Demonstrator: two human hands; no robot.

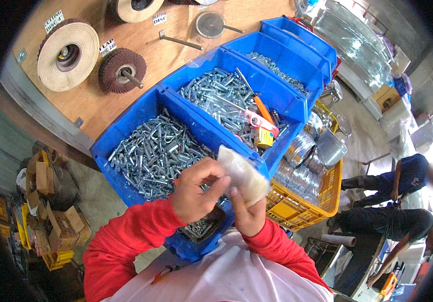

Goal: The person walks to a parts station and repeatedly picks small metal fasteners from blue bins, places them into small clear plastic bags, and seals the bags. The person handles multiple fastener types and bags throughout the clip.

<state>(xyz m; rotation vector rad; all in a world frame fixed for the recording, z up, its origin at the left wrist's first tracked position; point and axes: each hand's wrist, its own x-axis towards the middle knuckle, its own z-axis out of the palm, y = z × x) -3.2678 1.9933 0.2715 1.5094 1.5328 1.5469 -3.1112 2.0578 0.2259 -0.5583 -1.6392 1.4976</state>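
Note:
My right hand [249, 214] grips a small whitish, see-through plastic pouch [244, 176], thumb on its near face. What the pouch holds cannot be made out. Close against the pouch's left edge is my left hand [198, 190], its fingers curled and thumb bent toward the index finger; anything pinched there is hidden. Both hands are above a blue bin heaped with hooked metal bolts [156, 151]. Below my wrists, a small dark tray [201, 229] holds little metal parts.
The neighbouring blue bin [297, 105] holds bolts, an orange-handled screwdriver [262, 108] and a pink lighter [261, 122]. A yellow crate [297, 211] with metal pieces stands to the right. Abrasive discs [120, 70] hang on a wooden board. Two people [403, 176] are at far right.

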